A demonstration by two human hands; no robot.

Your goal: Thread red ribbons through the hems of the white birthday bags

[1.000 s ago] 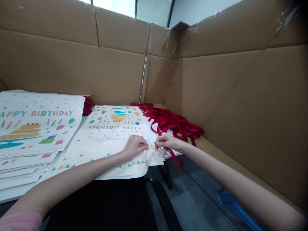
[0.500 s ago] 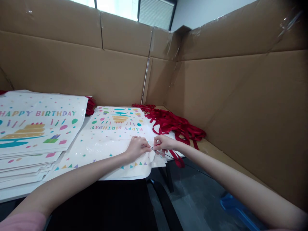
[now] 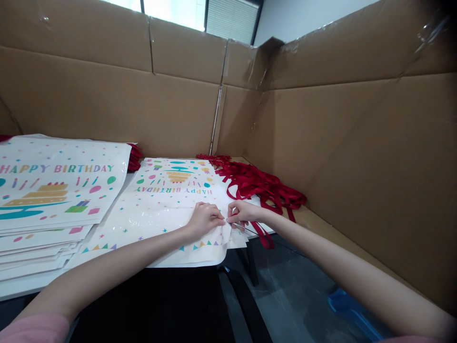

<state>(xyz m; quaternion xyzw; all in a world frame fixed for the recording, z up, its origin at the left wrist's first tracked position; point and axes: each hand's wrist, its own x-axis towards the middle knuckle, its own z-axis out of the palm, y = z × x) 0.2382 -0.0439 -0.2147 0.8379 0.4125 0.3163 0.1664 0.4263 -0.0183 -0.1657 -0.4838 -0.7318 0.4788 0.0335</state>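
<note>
A white printed sheet (image 3: 143, 214) with upside-down birthday lettering lies in front of me, its right edge under my hands. My left hand (image 3: 205, 220) is closed in a pinch on that sheet near its right edge. Close beside it, my right hand (image 3: 241, 213) has thumb and finger pressed together, holding a thin metal tool (image 3: 240, 226) that points toward the left fingertips. The tool's tip is too small to make out. Red ribbons (image 3: 264, 183) lie in a tangled heap behind my right hand, and one loop hangs beneath my right wrist.
At the left is a stack of printed birthday sheets (image 3: 64, 190), with red ribbon (image 3: 134, 158) behind its right corner. Tall cardboard walls (image 3: 107, 100) enclose the back and right. A blue plastic object (image 3: 352, 312) is on the floor at lower right.
Both hands keep nearly the same place and grip. The sheet's edge by the fingertips has shifted slightly to the right.
</note>
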